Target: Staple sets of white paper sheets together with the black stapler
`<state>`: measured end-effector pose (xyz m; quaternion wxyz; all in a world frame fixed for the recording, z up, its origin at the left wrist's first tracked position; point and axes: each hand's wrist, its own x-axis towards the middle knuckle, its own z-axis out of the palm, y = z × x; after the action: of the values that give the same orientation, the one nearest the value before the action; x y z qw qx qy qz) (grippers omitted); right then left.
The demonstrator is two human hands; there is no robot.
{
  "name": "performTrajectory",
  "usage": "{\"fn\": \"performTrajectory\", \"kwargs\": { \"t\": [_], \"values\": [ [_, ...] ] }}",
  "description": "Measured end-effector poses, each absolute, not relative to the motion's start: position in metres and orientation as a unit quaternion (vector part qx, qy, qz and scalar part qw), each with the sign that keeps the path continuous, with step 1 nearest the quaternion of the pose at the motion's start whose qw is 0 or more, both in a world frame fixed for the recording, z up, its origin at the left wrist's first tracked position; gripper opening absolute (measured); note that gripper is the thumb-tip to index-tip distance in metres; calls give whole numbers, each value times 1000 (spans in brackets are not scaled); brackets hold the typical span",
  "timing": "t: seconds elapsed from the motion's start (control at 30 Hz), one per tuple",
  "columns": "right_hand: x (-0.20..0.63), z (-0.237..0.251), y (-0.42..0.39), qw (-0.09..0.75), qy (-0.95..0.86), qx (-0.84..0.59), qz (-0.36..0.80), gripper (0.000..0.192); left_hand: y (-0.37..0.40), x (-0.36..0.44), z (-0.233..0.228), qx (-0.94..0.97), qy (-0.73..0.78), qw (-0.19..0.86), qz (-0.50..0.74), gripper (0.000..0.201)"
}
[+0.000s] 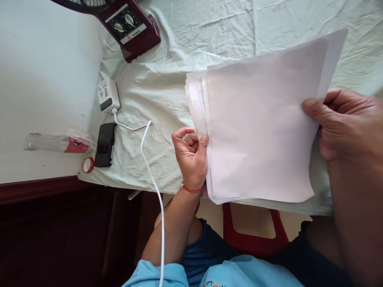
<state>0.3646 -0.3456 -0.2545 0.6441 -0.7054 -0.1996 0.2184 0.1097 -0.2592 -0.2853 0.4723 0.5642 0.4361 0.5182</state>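
A stack of white paper sheets [260,131] is held over the table's near edge, tilted and slightly fanned at its left side. My left hand [193,157] pinches the stack's left edge, thumb on top and the index finger bent. A strip of faint print shows on a lower sheet near that edge. At the right edge my right hand [347,119] grips the sheets, with its thumb on the top page and its fingers behind. The top page looks blank. How many sheets each hand holds is hidden.
A pale green cloth [209,36] covers the table. On the left are a dark red fan base [140,38], a white box [108,95] with a white cable [154,179], a black phone [105,144], a clear bottle [56,142] and a red cap [87,164]. Below stands a red stool [254,243].
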Motion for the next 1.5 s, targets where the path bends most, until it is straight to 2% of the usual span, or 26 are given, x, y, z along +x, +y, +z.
{"fn": "performTrajectory", "kwargs": {
  "t": [0.1,0.2,0.37,0.53,0.73,0.9,1.03,1.5],
  "values": [
    [361,-251,-345,648,-209,-699,219,11,-260,109,-284,590,453,445,499,22],
    [358,-249,-346,639,-212,-705,221,13,-260,108,-284,589,467,446,486,22],
    [358,-249,-347,633,-206,-714,219,11,-260,107,-287,563,454,472,504,35],
    [360,-252,-347,620,-212,-725,213,7,-261,108,-286,521,453,533,489,60],
    [359,-251,-347,605,-206,-738,217,7,-262,107,-283,550,470,532,440,36],
    [363,-252,-345,633,-194,-729,174,13,-261,106,-283,568,474,506,444,38],
    [369,-252,-346,630,-203,-737,140,9,-259,105,-285,573,477,487,455,39],
    [357,-253,-341,661,-215,-687,210,11,-263,106,-285,574,453,516,446,40]
  ]
}}
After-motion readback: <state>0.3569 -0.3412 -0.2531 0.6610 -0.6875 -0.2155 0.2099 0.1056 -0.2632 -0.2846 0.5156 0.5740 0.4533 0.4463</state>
